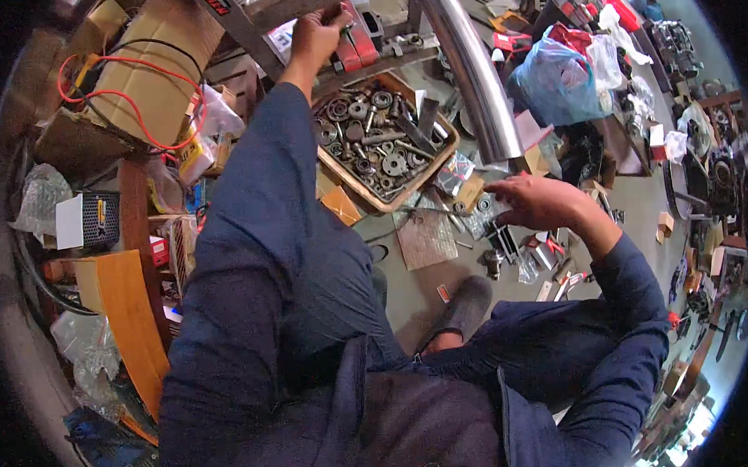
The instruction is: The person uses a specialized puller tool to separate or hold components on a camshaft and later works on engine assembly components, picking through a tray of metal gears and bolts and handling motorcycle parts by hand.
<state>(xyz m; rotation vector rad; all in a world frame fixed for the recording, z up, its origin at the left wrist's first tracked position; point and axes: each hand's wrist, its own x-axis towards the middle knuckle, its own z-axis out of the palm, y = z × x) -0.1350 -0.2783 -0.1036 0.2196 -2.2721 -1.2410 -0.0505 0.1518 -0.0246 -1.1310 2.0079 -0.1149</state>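
Observation:
My left hand (314, 41) is stretched far forward, its fingers curled in at a red object (359, 49) on a low ledge. What the fingers close on, if anything, is too small to make out. My right hand (533, 201) hangs over the floor at the right, fingers apart and bent, nothing visible in it. Just left of its fingertips lie small ring-shaped metal parts (484, 204) beside a brown cardboard piece (470, 192). Between my hands sits a tan tray (376, 202), filled with greasy gears, shafts and rings.
A thick shiny metal tube (471, 71) slants down beyond my right hand. Blue plastic bags (556, 77) lie at the far right. Hand tools (566, 282) and a square sheet (424, 238) are on the floor. Cardboard boxes (145, 60) and a red cable (126, 92) crowd the left.

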